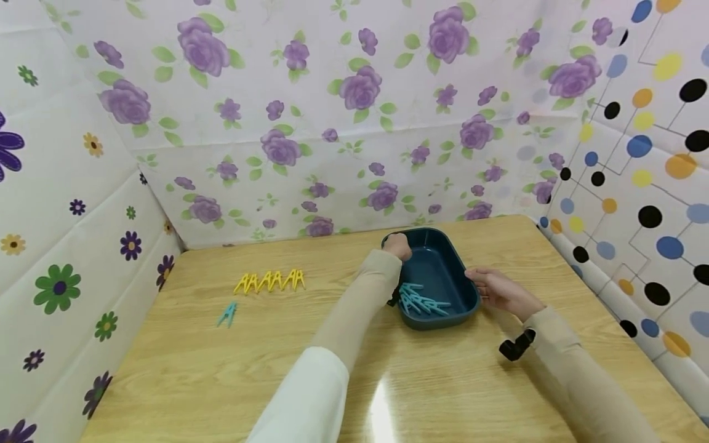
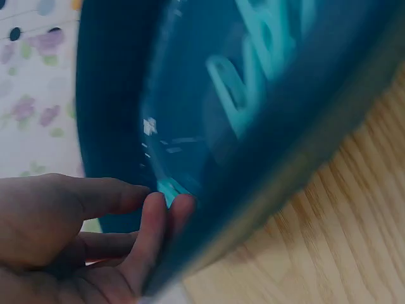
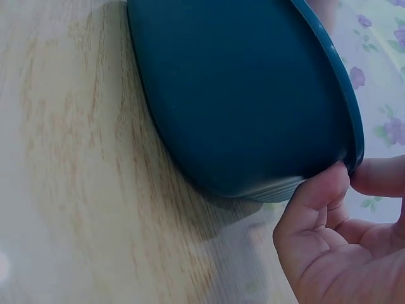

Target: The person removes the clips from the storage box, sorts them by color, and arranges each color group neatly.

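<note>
From the head view, the dark teal tray (image 1: 443, 271) sat on the wooden surface (image 1: 277, 369) near its far right edge, teal clothespins (image 1: 421, 299) lying inside. Yellow clothespins (image 1: 270, 281) and one teal clothespin (image 1: 228, 314) lay well apart on the left. The left hand (image 1: 397, 246) pinched the far rim.

The left wrist view showed its fingers (image 2: 152, 221) closed on that rim.

In the right wrist view, the right hand (image 3: 342, 240) held the near rim in a pinching grip.
</note>
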The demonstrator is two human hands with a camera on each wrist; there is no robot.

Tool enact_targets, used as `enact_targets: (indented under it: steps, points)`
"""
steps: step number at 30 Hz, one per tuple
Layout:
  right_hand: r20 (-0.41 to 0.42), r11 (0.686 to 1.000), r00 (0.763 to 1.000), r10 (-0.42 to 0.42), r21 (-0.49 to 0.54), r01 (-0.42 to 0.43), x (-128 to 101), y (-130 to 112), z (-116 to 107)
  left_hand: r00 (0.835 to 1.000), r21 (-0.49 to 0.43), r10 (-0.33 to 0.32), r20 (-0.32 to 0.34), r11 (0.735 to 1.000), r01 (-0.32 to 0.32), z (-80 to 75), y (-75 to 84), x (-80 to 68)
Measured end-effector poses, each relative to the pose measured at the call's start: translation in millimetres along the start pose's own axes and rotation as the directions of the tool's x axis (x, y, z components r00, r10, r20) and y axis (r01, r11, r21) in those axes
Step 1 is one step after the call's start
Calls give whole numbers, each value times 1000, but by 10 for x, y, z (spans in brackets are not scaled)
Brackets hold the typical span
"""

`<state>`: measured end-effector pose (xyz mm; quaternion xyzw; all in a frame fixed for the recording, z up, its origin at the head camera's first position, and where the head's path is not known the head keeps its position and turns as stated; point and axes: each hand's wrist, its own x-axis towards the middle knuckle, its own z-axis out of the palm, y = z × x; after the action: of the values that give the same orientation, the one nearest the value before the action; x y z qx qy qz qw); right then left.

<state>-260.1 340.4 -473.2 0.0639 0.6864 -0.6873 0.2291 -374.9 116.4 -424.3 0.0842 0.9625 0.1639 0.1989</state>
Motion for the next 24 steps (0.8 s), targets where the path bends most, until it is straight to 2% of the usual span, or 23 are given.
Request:
enact_targets:
  steps: [3, 9, 12, 14, 15, 16, 17, 20, 21, 22, 23, 24]
  points:
    - [11, 1000, 1000, 1, -18, 0, 8, 11, -1, 1000, 47, -28, -10, 998, 28, 59, -15, 65]
    - [1, 1000, 1000, 0, -31, 0, 18, 31, 16, 999, 33, -37, 16, 999, 36, 124, -8, 63]
    - [8, 999, 1000, -1, -36, 1, 29, 41, 46, 999, 98, -32, 27, 995, 30, 169, -19, 89]
    - [16, 999, 1000, -2, -34, 3, 40, 47, 61, 1000, 163, -20, -4, 986, 21, 240, -37, 152]
    - [22, 999, 1000, -4, -33, 5, 44, 48, 64, 1000, 183, -16, -8, 983, 17, 276, -55, 218]
    - [24, 1000, 1000, -4, -31, 5, 46, 49, 63, 999, 200, 9, -49, 980, 1, 371, -104, 373]
    - [21, 1000, 1000, -5, -23, 6, 48, 49, 63, 999, 200, 15, -47, 980, -5, 413, -131, 473]
    - [19, 1000, 1000, -15, -19, 15, 42, 46, 39, 998, 150, 19, -67, 989, -9, 525, -170, 715]
    - [20, 1000, 1000, -19, -18, 20, 35, 42, 29, 999, 108, 15, -44, 994, -11, 520, -167, 756]
    - [19, 1000, 1000, -22, -15, 22, 28, 38, 19, 999, 81, 11, -35, 997, -8, 499, -143, 732]
    - [20, 1000, 999, -25, -13, 26, 20, 35, 7, 1000, 63, -15, 10, 998, 14, 407, -78, 605]
    - [25, 999, 999, -29, -15, 30, 9, 32, -5, 1000, 44, -22, 9, 999, 21, 353, -26, 502]
